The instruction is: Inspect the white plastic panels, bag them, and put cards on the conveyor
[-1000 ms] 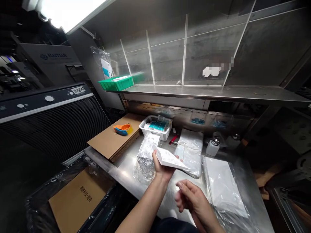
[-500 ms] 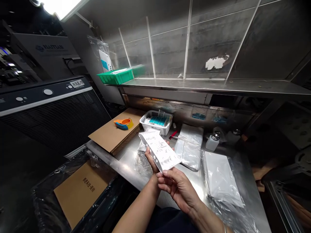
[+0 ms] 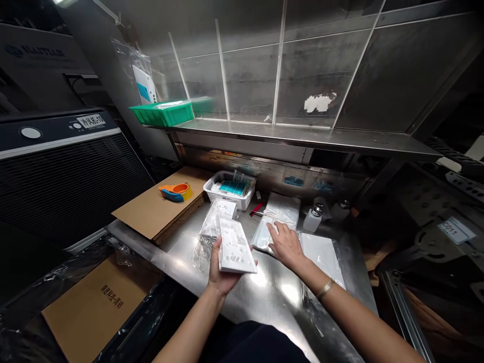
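A white plastic panel (image 3: pixel 236 247) with raised moulded details and a side wall is held by my left hand (image 3: pixel 219 277), thumb on its left edge and fingers beneath. My right hand (image 3: pixel 286 246) lies over a stack of clear plastic bags (image 3: pixel 260 237), fingers spread and holding nothing; whether the fingertips touch the bags I cannot tell. Crumpled white material (image 3: pixel 285 218) rests on that stack. Behind the held panel is another white piece (image 3: pixel 227 207) among clear plastic film (image 3: pixel 207 234).
A white basket (image 3: pixel 247 201) with teal-printed packets stands behind. A tape dispenser (image 3: pixel 174 192) sits on stacked cardboard (image 3: pixel 147 214) at left. Right are a pump bottle (image 3: pixel 313 219) and bagged white sheets (image 3: pixel 321 252). A red-handled tool (image 3: pixel 257 207) lies mid-table. A green tray (image 3: pixel 162 115) occupies the shelf.
My right hand has let go of the panel's near end and moved right onto the bag stack. The panel has turned in my left hand and come lower. The view has shifted right.
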Available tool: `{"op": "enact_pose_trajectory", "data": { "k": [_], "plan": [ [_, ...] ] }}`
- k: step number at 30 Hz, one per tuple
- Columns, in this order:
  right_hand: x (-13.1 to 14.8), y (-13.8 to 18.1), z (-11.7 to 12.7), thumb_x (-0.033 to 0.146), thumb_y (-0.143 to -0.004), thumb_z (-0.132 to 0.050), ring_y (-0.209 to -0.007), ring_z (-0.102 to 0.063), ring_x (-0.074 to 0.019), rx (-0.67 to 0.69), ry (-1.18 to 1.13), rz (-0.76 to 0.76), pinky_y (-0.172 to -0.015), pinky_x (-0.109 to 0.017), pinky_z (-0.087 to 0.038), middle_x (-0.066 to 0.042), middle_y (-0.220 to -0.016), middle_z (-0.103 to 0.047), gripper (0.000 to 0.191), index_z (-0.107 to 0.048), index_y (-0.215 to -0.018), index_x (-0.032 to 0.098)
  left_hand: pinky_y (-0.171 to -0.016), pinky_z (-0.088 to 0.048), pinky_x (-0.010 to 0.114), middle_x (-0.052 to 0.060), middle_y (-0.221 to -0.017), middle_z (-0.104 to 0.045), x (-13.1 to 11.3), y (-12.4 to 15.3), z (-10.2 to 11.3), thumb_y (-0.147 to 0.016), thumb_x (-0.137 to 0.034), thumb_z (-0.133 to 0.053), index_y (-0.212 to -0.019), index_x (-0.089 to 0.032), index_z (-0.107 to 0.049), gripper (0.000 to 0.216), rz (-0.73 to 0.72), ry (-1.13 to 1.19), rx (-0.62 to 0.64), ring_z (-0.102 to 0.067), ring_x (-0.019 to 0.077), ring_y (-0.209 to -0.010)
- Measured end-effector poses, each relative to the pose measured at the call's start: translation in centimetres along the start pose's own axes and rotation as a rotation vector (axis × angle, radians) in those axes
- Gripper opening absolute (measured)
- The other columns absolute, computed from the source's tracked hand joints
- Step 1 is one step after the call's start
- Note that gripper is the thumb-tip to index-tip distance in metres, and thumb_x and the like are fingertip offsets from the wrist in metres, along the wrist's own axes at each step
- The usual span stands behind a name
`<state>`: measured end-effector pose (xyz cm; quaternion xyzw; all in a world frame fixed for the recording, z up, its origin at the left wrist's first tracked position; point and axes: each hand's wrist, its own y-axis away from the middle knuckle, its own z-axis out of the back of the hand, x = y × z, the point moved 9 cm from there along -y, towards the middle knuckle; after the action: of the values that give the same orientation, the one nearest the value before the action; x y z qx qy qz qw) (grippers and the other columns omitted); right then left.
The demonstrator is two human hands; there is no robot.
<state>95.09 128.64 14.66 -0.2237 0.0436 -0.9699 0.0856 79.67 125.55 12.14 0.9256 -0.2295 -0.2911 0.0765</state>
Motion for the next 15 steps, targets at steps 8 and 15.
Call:
{"op": "enact_pose_trajectory", "data": {
  "k": [8,15],
  "plan": [
    [-9.6,-4.1,-5.2,0.016,-0.084,-0.049,-0.075,-0.060,-0.0190,0.087,-0.183,-0.265,-0.076,-0.037,-0.044,-0.007,-0.073,-0.064,0.015,-0.061,-0.077,0.012,-0.074,-0.048,0.039,0.013,-0.108,-0.060,6.1,0.5,2.1,-0.082,-0.054,-0.043,-0.126,-0.015,-0.043,0.058,0.182,-0.141,0.032,-0.056,0.0279,-0.099],
    [-13.3,-3.5,-4.2,0.045,-0.083,-0.036,-0.053,-0.053,-0.0121,-0.170,-0.721,-0.382,-0.054,-0.025,-0.044,0.000,-0.060,-0.057,0.038,-0.057,-0.079,0.014,-0.058,-0.035,0.017,0.001,-0.087,-0.059,8.6,-4.4,-0.5,-0.073,-0.028,-0.060,-0.115,-0.021,-0.056,0.042,0.199,-0.658,0.126,-0.050,0.0131,-0.074]
  ]
}}
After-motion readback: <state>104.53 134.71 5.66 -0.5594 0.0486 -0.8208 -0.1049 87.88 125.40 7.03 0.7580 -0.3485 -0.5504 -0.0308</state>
